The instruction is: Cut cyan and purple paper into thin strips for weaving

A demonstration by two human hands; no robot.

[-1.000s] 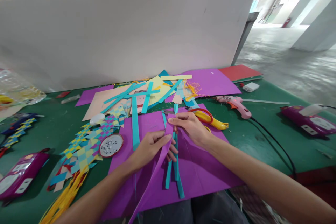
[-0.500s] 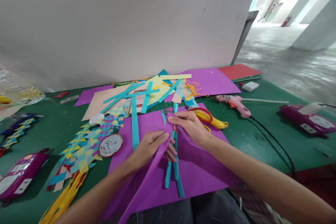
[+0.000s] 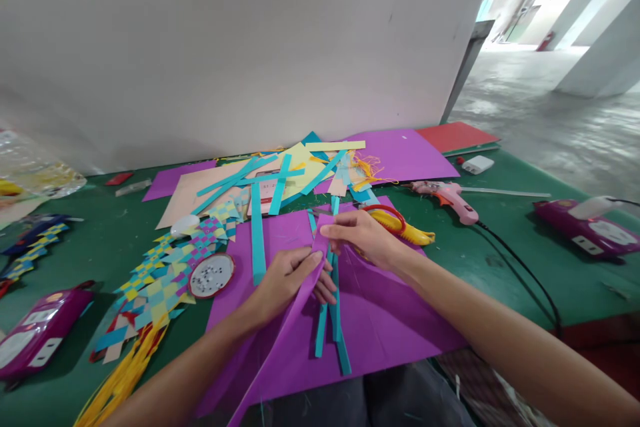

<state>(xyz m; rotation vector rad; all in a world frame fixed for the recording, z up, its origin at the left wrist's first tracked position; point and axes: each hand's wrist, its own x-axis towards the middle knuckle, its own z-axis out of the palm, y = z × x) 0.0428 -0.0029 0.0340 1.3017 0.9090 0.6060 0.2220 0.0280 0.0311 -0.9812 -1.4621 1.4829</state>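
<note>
A long purple paper strip [image 3: 289, 328] runs from the near edge up between my two hands. My left hand [image 3: 295, 273] pinches it between thumb and fingers. Just above and to the right, my right hand [image 3: 363, 235] grips the strip's upper end with thumb and fingertips. Under the hands lies a large purple sheet [image 3: 390, 320]. Several teal strips [image 3: 335, 307] lie on it, partly hidden by the fingers. Scissors with red handles [image 3: 387, 213] rest beyond my right hand, beside a yellow banana-shaped pouch [image 3: 417, 235].
Woven paper pieces [image 3: 165, 280] and a dish of small beads [image 3: 212, 275] lie left. A pink glue gun [image 3: 455, 201] and a purple power strip [image 3: 583, 230] are right. Paper strips and sheets cover the back, before a white panel [image 3: 240, 67].
My right hand has shifted very slightly on the strip's upper end. Both hands keep their hold, and the things on the table have not moved.
</note>
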